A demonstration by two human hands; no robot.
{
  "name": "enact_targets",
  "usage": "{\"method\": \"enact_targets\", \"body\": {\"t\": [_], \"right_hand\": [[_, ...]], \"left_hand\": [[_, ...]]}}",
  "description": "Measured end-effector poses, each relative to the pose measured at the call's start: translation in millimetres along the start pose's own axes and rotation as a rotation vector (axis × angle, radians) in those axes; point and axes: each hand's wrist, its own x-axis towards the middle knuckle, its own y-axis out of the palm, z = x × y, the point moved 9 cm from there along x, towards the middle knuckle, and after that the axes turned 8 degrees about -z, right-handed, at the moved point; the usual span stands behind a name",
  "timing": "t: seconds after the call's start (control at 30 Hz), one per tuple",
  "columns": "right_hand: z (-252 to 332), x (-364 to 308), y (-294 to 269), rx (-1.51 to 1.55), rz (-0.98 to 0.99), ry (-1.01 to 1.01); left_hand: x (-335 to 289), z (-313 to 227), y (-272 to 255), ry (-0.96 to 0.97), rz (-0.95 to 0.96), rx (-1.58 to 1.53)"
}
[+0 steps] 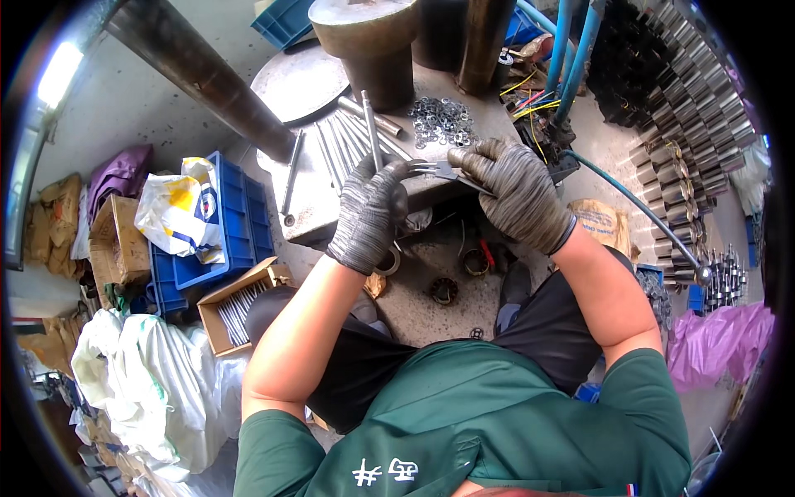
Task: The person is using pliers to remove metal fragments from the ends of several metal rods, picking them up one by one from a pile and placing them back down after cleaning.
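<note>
A slim metal shaft (370,124) stands nearly upright in my left hand (368,205), whose gloved fingers are wrapped round it. My right hand (523,192), in a matching grey striped glove, grips a flat forked metal tool (437,169). The tool's prongs point left and reach the fingertips of my left hand; whether they touch the shaft is hidden. Beyond my hands, several similar bare shafts (338,149) lie side by side on the metal worktable (397,186). Right of them is a loose pile of small metal clips or washers (443,122).
A heavy flanged metal column (364,50) rises behind the shafts. Blue crates (240,215) and an open cardboard box of metal parts (236,315) stand at left. Blue hoses (571,66) run at the back right, and stacked metal cylinders (687,132) line the right side.
</note>
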Motion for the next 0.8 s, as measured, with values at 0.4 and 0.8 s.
{"method": "enact_targets", "body": {"t": [0.4, 0.8], "right_hand": [[-50, -5, -31, 0.303, -0.059, 0.406], [-68, -19, -16, 0.429, 0.277, 0.402]], "left_hand": [[-15, -21, 8, 0.213, 0.076, 0.349], [-29, -49, 16, 0.707, 0.049, 0.892]]}}
